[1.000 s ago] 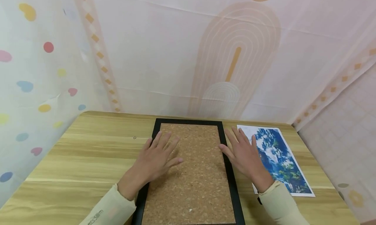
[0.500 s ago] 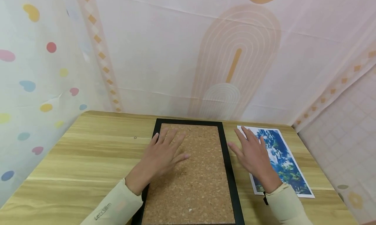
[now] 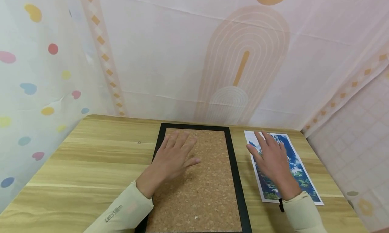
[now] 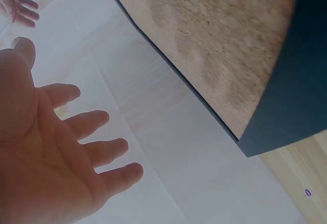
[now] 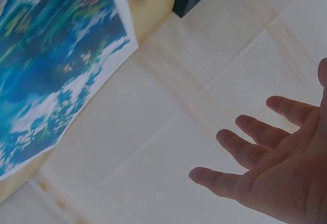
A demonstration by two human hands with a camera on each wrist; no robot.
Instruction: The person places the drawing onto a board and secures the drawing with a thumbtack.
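Print (image 3: 293,169) lies flat at the right of the head view, long side running away from the person, just beside the black frame (image 3: 235,179) that fills the lower middle with its cork back (image 3: 200,179) facing up. Both sit on the wooden counter (image 3: 91,158). The right hand (image 3: 273,162) is spread over the upper left part of the print, its grip wide, fingers straight and holding nothing; whether the palm already touches the paper cannot be told. The left hand (image 3: 173,158) is laid with straight fingers over the upper left of the cork, also wide, near the frame's left rail.

To take the sheet cleanly, I judge the right hand does best to press lightly with flat fingertips and slide the paper toward the counter's right edge or the frame's rail, so that one margin lifts and the thumb can get beneath. Pinching on the white border (image 3: 258,179) rather than the blue picture would spare it from creases and prints. The left hand should keep the frame from shifting while the paper moves, since the two lie so close.
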